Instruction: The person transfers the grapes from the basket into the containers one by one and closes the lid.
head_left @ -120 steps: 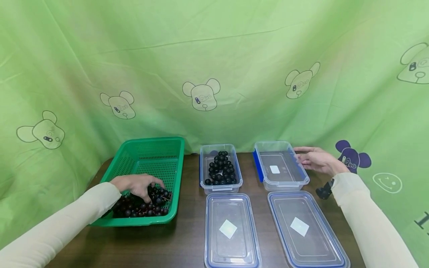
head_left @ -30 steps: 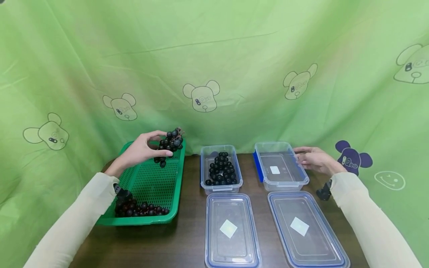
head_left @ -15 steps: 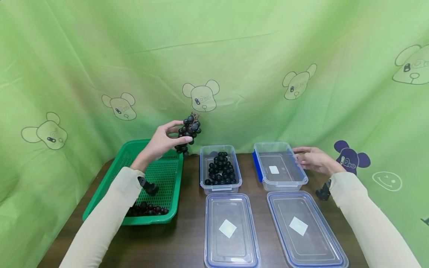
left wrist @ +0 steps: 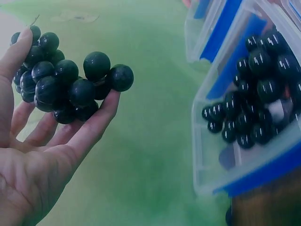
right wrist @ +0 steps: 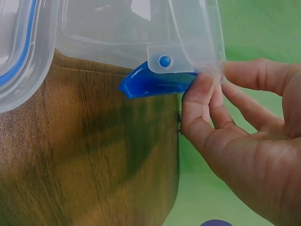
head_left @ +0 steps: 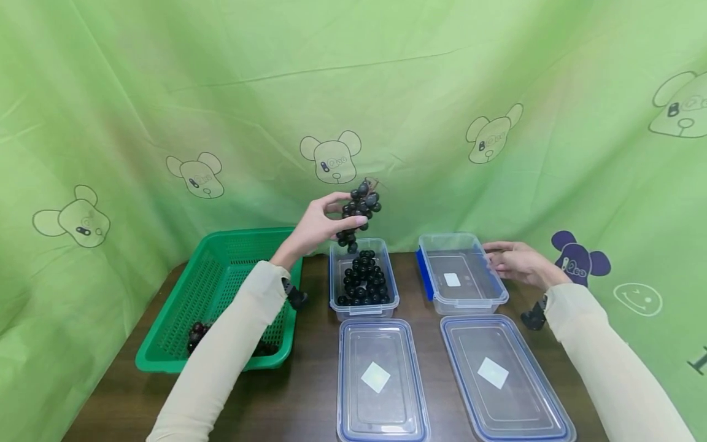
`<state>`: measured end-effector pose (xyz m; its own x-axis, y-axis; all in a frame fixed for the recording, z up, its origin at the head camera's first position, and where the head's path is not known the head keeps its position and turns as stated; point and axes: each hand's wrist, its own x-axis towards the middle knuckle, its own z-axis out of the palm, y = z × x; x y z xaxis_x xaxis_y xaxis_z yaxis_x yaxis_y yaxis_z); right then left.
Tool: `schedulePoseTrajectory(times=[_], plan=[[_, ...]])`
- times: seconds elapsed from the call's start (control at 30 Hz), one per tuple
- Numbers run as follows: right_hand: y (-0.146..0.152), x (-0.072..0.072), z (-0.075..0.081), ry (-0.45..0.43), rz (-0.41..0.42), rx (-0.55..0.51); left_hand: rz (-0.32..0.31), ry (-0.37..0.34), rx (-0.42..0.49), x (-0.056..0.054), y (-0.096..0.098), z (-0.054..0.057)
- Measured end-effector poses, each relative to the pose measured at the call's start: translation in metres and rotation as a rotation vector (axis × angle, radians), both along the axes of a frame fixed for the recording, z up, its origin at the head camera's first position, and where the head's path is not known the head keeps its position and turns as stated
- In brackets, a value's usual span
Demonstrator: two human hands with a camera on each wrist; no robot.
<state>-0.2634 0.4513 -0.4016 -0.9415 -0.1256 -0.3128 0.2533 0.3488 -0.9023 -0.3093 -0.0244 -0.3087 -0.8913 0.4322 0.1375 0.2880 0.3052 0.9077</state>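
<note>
My left hand [head_left: 316,226] grips a bunch of dark grapes [head_left: 360,207] above the back of the middle plastic container [head_left: 366,311]. In the left wrist view thumb and fingers cup the bunch [left wrist: 51,89], its brown stem at the upper end in the head view. Loose-looking dark grapes [head_left: 363,282] lie inside that container. At the right, my right hand [head_left: 521,265] holds the side of a second plastic container [head_left: 469,264], which has only a white label showing. In the right wrist view the bent fingers [right wrist: 197,101] pinch its edge beside a blue clip [right wrist: 160,84].
A green basket [head_left: 221,236] at the left holds more dark grapes [head_left: 197,334], partly hidden by my left sleeve. Two clear lids, the left lid [head_left: 381,344] and the right lid [head_left: 502,344], lie in front of the containers. A green curtain [head_left: 265,110] hangs behind the brown table [head_left: 309,380].
My left hand took a bunch of grapes from the green basket, lifted it and carried it right, over the middle container. The right hand has stayed at the right container.
</note>
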Motion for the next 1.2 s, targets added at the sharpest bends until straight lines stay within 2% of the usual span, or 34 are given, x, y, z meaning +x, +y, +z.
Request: schedulePoseTrajectory(times=[0.4, 0.63, 0.77, 1.03, 1.2], plan=[[0.002, 0.001, -0.003, -0.001, 0.010, -0.003, -0.025, -0.047, 0.076, -0.002, 0.069, -0.007], [0.005, 0.002, -0.004, 0.002, 0.009, -0.014, -0.044, -0.007, 0.019, 0.005, 0.106, -0.005], [0.006, 0.003, -0.002, 0.001, 0.006, -0.023, -0.038, -0.026, 0.029, 0.007, 0.123, -0.005], [0.005, 0.004, -0.002, -0.004, -0.006, -0.042, 0.012, -0.124, 0.162, 0.006, 0.155, -0.019], [0.005, 0.005, -0.001, 0.003, -0.004, -0.033, 0.029, -0.187, 0.272, 0.013, 0.177, -0.023]])
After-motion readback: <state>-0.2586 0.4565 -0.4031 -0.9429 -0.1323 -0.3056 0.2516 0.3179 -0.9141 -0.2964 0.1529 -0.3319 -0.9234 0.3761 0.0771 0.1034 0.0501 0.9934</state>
